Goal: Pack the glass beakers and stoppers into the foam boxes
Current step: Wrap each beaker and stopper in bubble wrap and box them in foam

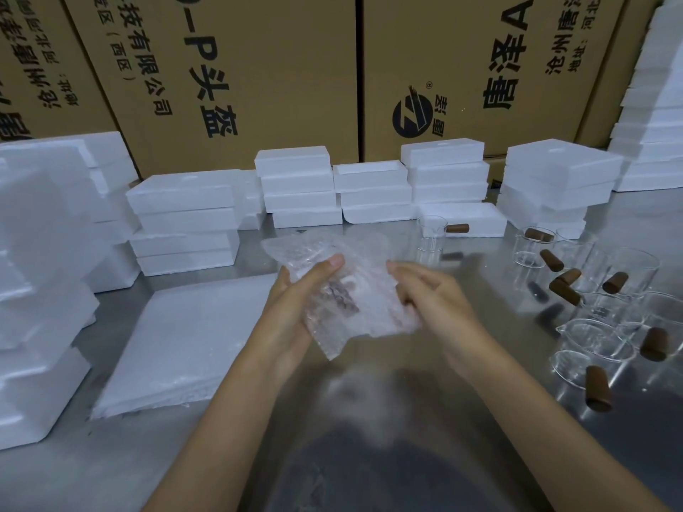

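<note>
Both hands, left hand point(295, 308) and right hand point(436, 301), grip pinching one bubble-wrap bundle point(347, 290) above table point(184, 456); eight brown stoppers point(561, 291) right of bundle

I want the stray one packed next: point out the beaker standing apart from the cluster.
The lone beaker before the low foam box, a stopper beside it.

Big brown cardboard boxes point(258, 68) stand in a row behind the far edge of the shiny metal table point(462, 419), and they have black writing and a round black logo point(412, 114) printed on them. The table top is grey and mirrors things like a dull looking glass. A crinkly clear sheet of bubble wrap point(351, 290) is up above the middle of the table, and something brown shows dimly through it, too blurred to tell.
</note>
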